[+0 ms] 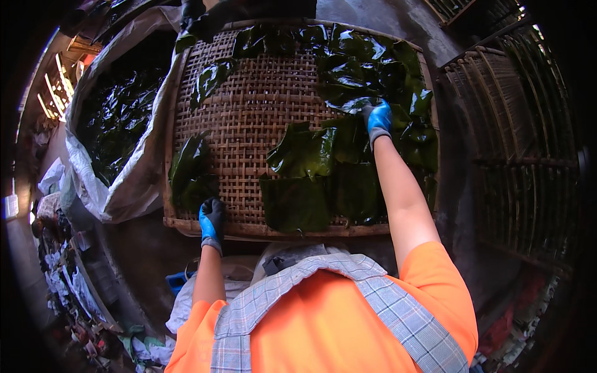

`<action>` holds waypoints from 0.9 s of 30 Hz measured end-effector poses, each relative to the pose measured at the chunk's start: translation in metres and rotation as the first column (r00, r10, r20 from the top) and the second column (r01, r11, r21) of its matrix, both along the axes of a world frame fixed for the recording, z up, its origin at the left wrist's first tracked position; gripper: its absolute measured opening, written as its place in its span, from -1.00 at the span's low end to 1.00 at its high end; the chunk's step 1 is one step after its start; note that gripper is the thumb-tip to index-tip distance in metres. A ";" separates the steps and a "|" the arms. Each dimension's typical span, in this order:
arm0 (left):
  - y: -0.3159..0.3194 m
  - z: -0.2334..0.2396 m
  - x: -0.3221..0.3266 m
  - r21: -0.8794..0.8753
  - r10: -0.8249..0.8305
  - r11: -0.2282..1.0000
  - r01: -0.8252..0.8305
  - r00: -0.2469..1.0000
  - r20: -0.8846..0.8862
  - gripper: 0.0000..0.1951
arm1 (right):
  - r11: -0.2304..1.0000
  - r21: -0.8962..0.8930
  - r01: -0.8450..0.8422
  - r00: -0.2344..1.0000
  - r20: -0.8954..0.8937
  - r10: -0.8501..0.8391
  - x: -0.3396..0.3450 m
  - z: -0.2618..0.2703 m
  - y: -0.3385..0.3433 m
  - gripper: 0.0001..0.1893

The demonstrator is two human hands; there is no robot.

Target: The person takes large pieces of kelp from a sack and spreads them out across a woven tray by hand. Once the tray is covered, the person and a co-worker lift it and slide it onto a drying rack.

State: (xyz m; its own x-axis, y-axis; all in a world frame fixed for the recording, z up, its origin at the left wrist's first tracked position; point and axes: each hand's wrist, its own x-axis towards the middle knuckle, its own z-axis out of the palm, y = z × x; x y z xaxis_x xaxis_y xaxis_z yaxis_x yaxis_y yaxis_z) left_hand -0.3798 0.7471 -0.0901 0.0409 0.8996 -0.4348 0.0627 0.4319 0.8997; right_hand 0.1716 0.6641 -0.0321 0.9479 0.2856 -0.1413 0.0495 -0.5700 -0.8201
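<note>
A bamboo-framed woven rack (252, 112) lies before me, with glossy dark green sheets, apparently kelp, spread over part of it. My right hand (378, 116), in a blue and dark glove, has its fingers curled at the edge of a wet kelp sheet (347, 100) on the rack's right half. Near the front left corner, my gloved left hand (212, 219) is closed at the lower end of a folded kelp piece (190, 175). The fingertips of both hands are hidden. Flat kelp squares (296, 203) lie along the front edge between the hands.
A white woven sack (91, 179) full of wet dark green sheets stands open at the rack's left. Another person's dark-clothed arm (191, 23) reaches in at the far left corner. Slatted bamboo racks (499, 102) stand to the right. Scraps (74, 284) litter the lower left.
</note>
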 end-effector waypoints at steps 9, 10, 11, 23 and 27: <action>-0.005 -0.006 0.005 0.105 -0.006 0.994 0.015 0.996 -0.092 -0.94 | 0.947 0.283 0.152 0.960 0.185 -0.210 0.017 0.038 -0.019 -0.82; -0.003 -0.005 0.010 0.106 -0.016 0.994 0.026 0.996 -0.092 -0.93 | 0.888 0.458 0.027 0.987 0.131 -0.097 0.048 0.006 -0.026 -0.83; -0.003 -0.004 0.015 0.107 -0.027 0.994 0.037 0.995 -0.093 -0.93 | 0.887 0.460 0.032 0.988 0.117 -0.097 0.049 -0.001 -0.030 -0.84; -0.005 -0.014 0.015 0.097 -0.008 0.995 0.007 1.000 0.000 -0.89 | 0.724 -0.616 -0.311 0.776 0.275 0.568 -0.007 0.003 -0.002 -0.63; -0.010 -0.018 -0.004 0.166 -0.028 0.985 0.036 0.998 -0.049 -0.90 | 0.929 -0.211 -0.303 0.652 0.665 0.363 -0.033 0.022 0.002 -0.73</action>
